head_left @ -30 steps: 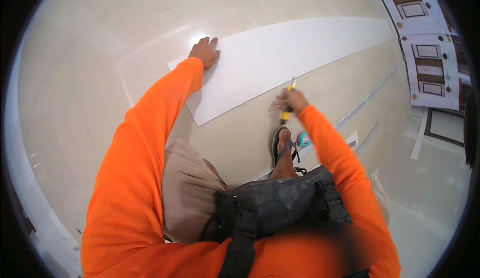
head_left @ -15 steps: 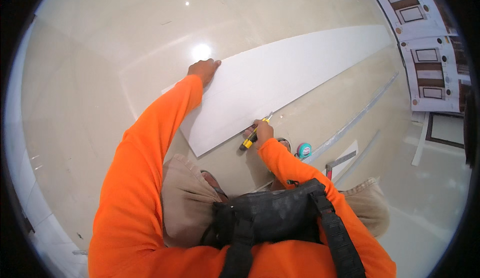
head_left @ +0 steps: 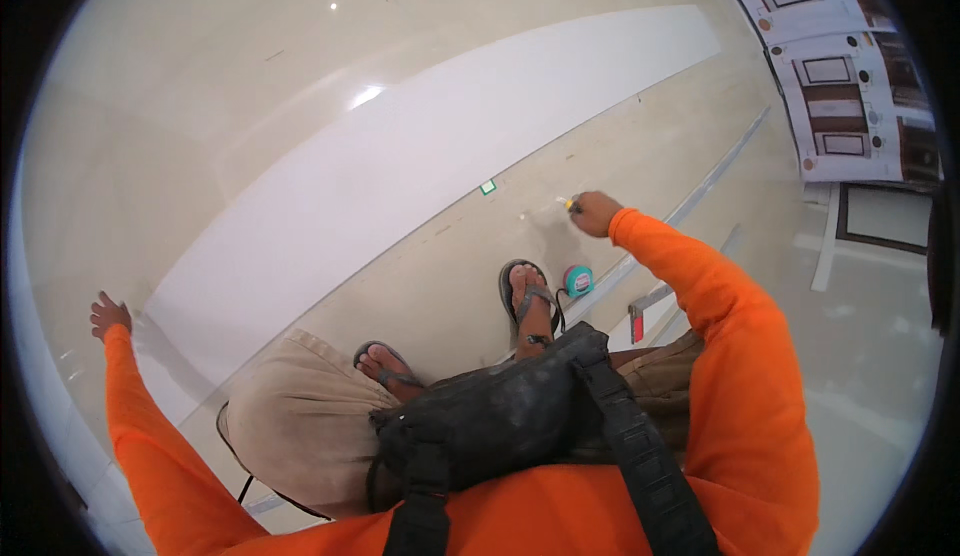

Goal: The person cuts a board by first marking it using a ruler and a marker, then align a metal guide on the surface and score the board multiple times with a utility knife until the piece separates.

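Note:
A long white panel (head_left: pixel 430 126) lies flat across the floor, from the near left to the far right. Beside its left end is my left hand (head_left: pixel 110 316), empty, with the fingers spread. On the other side of the panel, my right hand (head_left: pixel 598 214) is closed round a yellow utility knife (head_left: pixel 571 205). Its tip points left, above the floor and apart from the panel; most of the handle is hidden in my fist. A small green-and-white square (head_left: pixel 488 187) sits at the panel's near edge.
A teal tape measure (head_left: pixel 578 280) rests by my sandalled foot (head_left: pixel 530 296). Right of it lie a long grey metal strip (head_left: pixel 715 174) and a square with a red handle (head_left: pixel 638 326). Printed sheets (head_left: pixel 850 106) and a dark frame (head_left: pixel 885 218) are at the far right.
My left hand has left the panel's upper edge and swung far left, toward me. The panel now reaches much farther left. My right hand has moved right with the knife, away from the panel's edge.

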A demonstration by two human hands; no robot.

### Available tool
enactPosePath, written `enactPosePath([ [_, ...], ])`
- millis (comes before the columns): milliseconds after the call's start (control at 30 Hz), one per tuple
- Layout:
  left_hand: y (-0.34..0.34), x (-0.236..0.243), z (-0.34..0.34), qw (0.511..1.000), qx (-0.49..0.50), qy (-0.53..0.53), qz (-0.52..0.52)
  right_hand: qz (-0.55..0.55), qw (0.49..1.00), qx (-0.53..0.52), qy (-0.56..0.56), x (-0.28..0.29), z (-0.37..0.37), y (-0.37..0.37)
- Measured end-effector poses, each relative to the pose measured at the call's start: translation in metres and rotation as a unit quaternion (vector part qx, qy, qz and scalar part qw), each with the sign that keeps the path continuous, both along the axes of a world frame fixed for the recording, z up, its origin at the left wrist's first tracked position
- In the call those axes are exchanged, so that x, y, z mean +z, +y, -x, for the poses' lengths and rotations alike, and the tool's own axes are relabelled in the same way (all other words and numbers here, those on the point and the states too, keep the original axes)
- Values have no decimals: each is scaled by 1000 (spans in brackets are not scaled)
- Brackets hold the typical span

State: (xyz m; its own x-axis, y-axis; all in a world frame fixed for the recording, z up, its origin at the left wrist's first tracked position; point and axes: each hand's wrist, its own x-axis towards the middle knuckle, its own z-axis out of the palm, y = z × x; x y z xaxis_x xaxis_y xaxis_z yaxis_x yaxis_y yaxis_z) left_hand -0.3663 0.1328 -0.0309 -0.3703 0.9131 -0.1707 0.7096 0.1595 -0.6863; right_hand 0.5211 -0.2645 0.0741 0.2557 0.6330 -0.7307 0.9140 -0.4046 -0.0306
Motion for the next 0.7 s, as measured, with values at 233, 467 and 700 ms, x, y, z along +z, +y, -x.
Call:
enactPosePath([
  [233, 79, -14, -161, 888, -243, -391, -12, -72, 997, 9, -36, -41, 18, 59],
  [467, 11, -16, -473, 848, -273, -452, 46, -147, 962, -27, 228, -74, 150, 49],
  [700, 8, -34, -357, 856, -310, -408, -70, -8, 850, -303, 431, -111, 229, 16],
])
